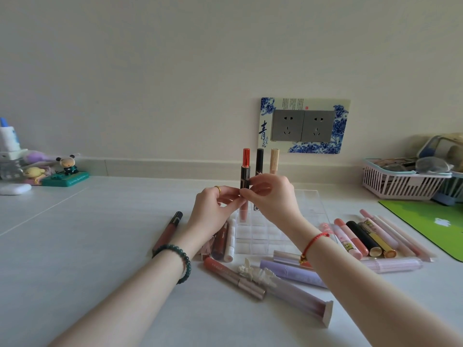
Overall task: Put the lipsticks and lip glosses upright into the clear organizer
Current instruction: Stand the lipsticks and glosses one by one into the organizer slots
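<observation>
The clear organizer [263, 244] lies on the white table, its far part hidden by my hands. Three tubes stand upright at its back: a black one with a red cap [245, 169], a black one [259, 161] and a beige one [274, 160]. My left hand [215, 209] and my right hand [273, 196] both pinch the red-capped tube over the back-left cells. Loose lipsticks lie left of the organizer [225, 242], in front of it [234, 278], and in a row on the right [370, 236]. A dark red gloss [167, 231] lies apart on the left.
A pink basket [403, 182] of odds and ends stands at the back right, a green mat [431, 225] beside it. Small figurines [66, 171] and a white bottle [8, 144] sit at the back left. A wall socket [303, 126] is behind the organizer.
</observation>
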The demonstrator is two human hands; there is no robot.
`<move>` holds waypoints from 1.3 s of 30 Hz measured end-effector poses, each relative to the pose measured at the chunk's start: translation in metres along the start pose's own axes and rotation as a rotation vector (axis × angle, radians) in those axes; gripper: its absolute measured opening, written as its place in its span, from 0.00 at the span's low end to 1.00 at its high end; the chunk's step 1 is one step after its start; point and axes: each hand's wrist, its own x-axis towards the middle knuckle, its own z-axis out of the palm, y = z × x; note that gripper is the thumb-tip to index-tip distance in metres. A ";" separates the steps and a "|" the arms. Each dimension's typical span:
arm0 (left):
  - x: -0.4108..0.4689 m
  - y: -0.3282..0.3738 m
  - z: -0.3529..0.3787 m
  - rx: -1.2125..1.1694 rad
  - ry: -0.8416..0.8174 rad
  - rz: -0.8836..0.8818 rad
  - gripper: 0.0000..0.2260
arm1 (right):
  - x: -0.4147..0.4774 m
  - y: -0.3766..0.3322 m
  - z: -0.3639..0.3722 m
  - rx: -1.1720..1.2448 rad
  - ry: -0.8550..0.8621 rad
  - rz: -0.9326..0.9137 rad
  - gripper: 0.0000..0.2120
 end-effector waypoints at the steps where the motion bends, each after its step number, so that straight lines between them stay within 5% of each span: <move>1: 0.000 -0.001 0.000 0.003 0.001 -0.001 0.03 | 0.000 0.000 0.000 -0.007 -0.005 0.000 0.08; 30: -0.010 0.006 -0.014 -0.005 0.064 0.032 0.02 | 0.001 -0.019 -0.041 0.010 -0.003 -0.032 0.12; 36: -0.040 0.036 -0.026 0.020 -0.326 0.113 0.08 | -0.041 -0.028 -0.075 -0.252 -0.376 -0.124 0.08; 39: -0.056 0.045 -0.023 0.142 -0.518 0.174 0.03 | -0.071 -0.024 -0.089 -0.342 -0.573 -0.100 0.11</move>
